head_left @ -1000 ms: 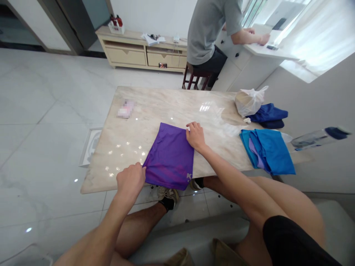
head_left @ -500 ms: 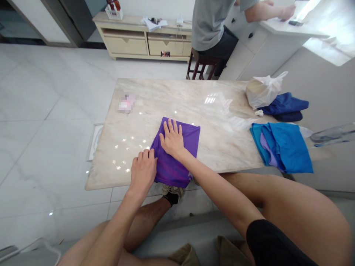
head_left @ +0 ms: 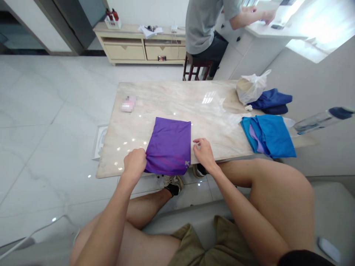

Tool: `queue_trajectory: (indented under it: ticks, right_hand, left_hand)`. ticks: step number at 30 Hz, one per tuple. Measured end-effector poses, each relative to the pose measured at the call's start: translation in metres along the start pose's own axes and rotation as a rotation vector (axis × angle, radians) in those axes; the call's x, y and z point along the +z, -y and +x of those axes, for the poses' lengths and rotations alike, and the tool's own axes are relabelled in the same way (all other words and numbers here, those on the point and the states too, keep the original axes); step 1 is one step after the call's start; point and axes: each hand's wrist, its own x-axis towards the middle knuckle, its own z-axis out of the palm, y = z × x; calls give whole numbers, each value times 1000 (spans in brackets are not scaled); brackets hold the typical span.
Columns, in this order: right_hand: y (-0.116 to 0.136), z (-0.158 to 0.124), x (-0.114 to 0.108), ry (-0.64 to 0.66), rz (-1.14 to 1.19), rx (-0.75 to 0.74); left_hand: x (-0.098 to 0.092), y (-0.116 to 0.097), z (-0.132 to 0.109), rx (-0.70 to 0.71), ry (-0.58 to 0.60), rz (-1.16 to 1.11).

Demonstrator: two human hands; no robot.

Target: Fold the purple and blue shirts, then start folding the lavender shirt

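A purple folded cloth (head_left: 169, 142) lies on the marble-patterned table (head_left: 155, 96), its near edge hanging a little over the front. A small light logo shows at its near right corner. My left hand (head_left: 135, 162) is closed on the cloth's left edge, drawing creases toward the fingers. Just beyond the right edge, my right hand (head_left: 204, 153) hovers low with its fingers loosely curled and apart. Nothing shows in it, and a narrow gap separates it from the cloth.
Folded blue cloths (head_left: 274, 135) lie at the table's right, near a clear bottle (head_left: 318, 121). Behind them are a white plastic bag (head_left: 251, 88) and dark blue cloth (head_left: 273, 99). A blurred pink item (head_left: 129, 104) lies far left. Another person (head_left: 203, 29) sits beyond the table.
My right hand has lifted off the cloth's top and moved right and nearer, past its right edge. The left hand now grips the left edge in a fist. The view has shifted slightly.
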Motion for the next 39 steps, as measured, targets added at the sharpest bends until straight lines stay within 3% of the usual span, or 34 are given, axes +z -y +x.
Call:
queue_trajectory:
  ticks: [3, 6, 11, 14, 17, 21, 26, 29, 32, 39]
  right_hand:
    - [-19, -5, -4, 89, -18, 70]
    - [-14, 5, 2, 137, -34, 118]
    - [12, 30, 13, 266, 140, 285]
    - [21, 40, 14, 345, 268, 439]
    - [24, 45, 11, 435, 349, 520]
    - [21, 44, 5, 505, 280, 442]
    - [14, 34, -7, 622, 182, 306]
    - [14, 29, -17, 570, 266, 283]
    - [19, 29, -28, 453, 375, 258]
    - [37, 40, -57, 116, 469, 94]
  left_hand:
    - [3, 17, -5, -26, 2, -21]
    - [11, 21, 5, 23, -118, -194]
    - [19, -7, 45, 90, -186, -629]
    - [22, -19, 65, 26, -150, -714]
    - [26, -19, 79, -5, -97, -775]
    - [31, -9, 83, 23, 44, -872]
    - [25, 6, 65, 63, 137, -1099]
    - [15, 14, 52, 119, 215, -1268]
    - [4, 20, 42, 132, 178, -1317]
    - [-18, 16, 23, 146, -256, -1338]
